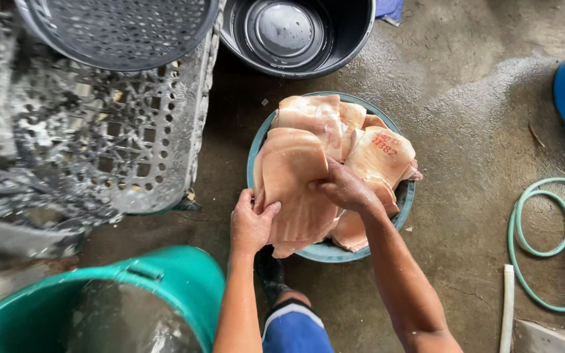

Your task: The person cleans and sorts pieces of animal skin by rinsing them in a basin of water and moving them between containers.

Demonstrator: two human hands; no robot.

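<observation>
Left grip (251, 225), right grip (344, 189); both clenched

glossy black plastic tub (354, 39); rough concrete floor (479, 131); smooth moist meat slab (292, 183).

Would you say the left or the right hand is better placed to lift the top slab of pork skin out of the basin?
Probably the left hand: it grips the top slab at its near edge, while the right hand only presses its far side.

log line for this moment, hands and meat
left hand: grips pork skin slab edge | right hand: grips same slab | slab: atop pile in teal basin | floor: wet concrete
</observation>
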